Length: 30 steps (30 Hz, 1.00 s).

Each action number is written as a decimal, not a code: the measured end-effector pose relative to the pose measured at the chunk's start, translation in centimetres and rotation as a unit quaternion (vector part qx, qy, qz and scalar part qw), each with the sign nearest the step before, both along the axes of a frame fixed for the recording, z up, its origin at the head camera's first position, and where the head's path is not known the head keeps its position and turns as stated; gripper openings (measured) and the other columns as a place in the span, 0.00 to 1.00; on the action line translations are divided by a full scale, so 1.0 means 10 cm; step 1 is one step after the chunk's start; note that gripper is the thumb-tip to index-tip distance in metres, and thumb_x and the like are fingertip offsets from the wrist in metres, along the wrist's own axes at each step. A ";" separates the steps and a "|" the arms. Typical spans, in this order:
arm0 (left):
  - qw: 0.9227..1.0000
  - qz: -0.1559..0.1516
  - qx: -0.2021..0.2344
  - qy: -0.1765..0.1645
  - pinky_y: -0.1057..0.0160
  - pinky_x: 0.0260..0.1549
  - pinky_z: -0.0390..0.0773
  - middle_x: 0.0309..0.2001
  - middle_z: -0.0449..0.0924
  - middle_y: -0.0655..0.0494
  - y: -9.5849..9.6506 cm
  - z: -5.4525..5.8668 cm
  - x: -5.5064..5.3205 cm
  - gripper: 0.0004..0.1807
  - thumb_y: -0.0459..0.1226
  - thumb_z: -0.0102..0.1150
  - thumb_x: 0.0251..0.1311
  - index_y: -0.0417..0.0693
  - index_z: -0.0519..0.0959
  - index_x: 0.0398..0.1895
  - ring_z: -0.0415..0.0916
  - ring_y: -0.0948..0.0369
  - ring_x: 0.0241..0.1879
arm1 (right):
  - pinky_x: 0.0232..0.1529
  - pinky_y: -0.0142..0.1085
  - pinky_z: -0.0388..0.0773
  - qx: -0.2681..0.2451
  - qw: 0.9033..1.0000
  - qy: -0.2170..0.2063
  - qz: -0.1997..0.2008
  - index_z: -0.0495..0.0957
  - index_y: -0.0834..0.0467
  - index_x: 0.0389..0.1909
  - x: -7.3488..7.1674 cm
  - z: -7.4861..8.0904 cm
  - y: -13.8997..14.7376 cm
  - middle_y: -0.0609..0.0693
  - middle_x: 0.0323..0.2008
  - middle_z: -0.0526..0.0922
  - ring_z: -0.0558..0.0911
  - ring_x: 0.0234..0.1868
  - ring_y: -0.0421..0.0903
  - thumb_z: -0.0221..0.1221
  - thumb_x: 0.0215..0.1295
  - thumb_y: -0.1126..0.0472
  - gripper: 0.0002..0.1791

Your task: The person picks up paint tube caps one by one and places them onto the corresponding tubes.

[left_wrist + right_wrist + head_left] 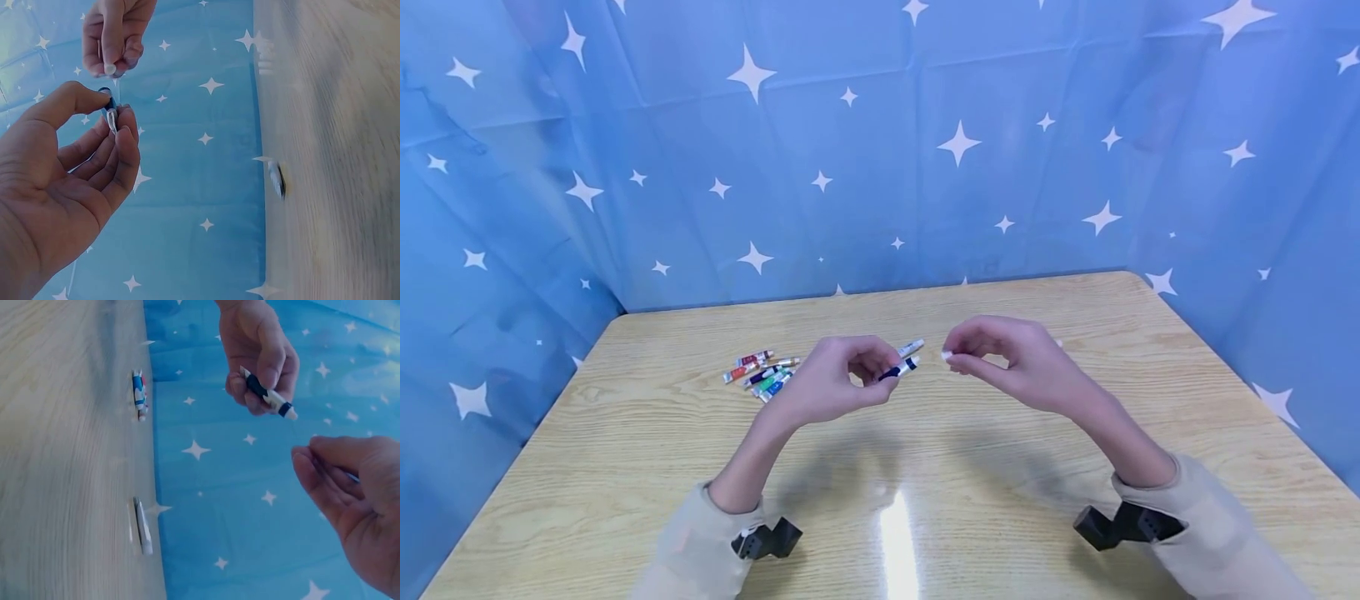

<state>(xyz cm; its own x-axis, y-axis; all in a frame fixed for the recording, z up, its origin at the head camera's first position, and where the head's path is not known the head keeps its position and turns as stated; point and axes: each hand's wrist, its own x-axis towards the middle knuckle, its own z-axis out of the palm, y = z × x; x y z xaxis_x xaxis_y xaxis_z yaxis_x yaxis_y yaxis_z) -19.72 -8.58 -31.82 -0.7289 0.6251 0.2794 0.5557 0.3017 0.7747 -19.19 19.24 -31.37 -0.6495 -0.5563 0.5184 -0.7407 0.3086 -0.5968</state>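
Note:
My left hand (842, 379) pinches a dark blue paint tube (899, 368) between thumb and fingers, its white end angled up toward the right hand. In the right wrist view, the tube (262, 390) has a dark band near its pale tip. Across a small gap, my right hand (1015, 358) pinches a small white cap (946, 355), seen in the left wrist view as a round white cap (110, 69) at the fingertips. Both hands are raised above the table. Behind the held tube, a white paint tube (912, 347) lies on the tabletop.
Several paint tubes (747, 371) in red, orange, green and blue lie in a loose pile left of the left hand. The wooden table (625, 467) ends at a blue curtain (865, 208) with white stars. A small white object (1059, 342) shows just behind the right hand.

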 end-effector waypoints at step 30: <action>0.999 0.003 0.042 0.007 0.58 0.34 0.83 0.32 0.83 0.57 0.19 0.04 -0.02 0.07 0.30 0.65 0.62 0.40 0.84 0.43 0.80 0.62 0.31 | 0.40 0.39 0.84 0.007 0.989 -0.139 0.047 0.81 0.60 0.44 -0.12 0.27 -0.05 0.51 0.37 0.85 0.85 0.37 0.48 0.62 0.68 0.72 0.07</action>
<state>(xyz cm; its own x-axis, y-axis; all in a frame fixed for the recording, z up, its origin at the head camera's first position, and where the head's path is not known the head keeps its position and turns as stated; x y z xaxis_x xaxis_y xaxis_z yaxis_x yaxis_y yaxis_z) -19.91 -6.72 -31.38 -0.7273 0.5952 0.3417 0.5660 0.2385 0.7891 -20.35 18.76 -28.68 -0.7107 -0.6275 0.3179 -0.5738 0.2558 -0.7780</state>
